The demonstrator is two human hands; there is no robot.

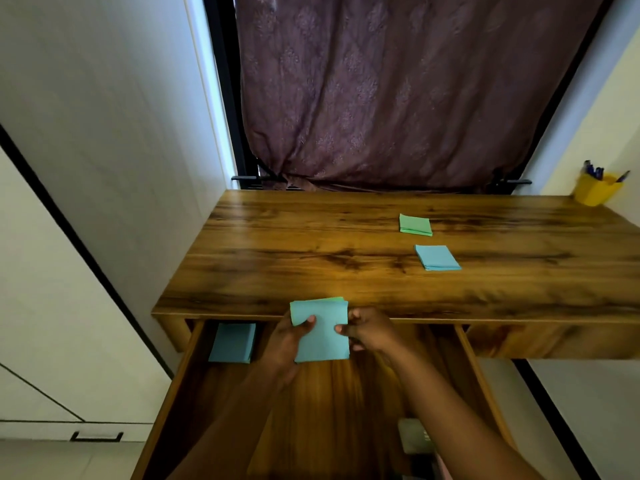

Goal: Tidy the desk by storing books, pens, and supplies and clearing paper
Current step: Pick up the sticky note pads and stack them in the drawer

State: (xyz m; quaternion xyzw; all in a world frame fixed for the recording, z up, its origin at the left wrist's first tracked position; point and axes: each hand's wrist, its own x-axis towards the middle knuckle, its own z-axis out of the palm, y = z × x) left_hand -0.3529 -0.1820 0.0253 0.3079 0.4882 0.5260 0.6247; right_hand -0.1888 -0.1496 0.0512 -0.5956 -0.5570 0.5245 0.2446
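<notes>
Curtain (pixel 398 91) cloth, purple-brown and patterned, hangs behind a dark-grained wooden desk (pixel 311 258) set between pale walls. Under the desk's front edge an open drawer (pixel 187 382) holds a teal pad (pixel 232 342) in its back left corner. Above the drawer, the left hand (pixel 282 344) and right hand (pixel 372 332) each pinch a side of a blue paper stack (pixel 322 337). On the desktop lie a blue pad (pixel 437 258) and a green pad (pixel 415 224), well apart from a yellow pen cup (pixel 595 190) in the far right corner.

You have open room on the left of the brown wooden bench (pixel 277 237). A green paper pad (pixel 415 224), blue paper pad (pixel 437 258) and yellow pen cup (pixel 594 190) block the right. A blue paper stack (pixel 232 342) fills the far-left corner of the open wooden drawer (pixel 346 393).
</notes>
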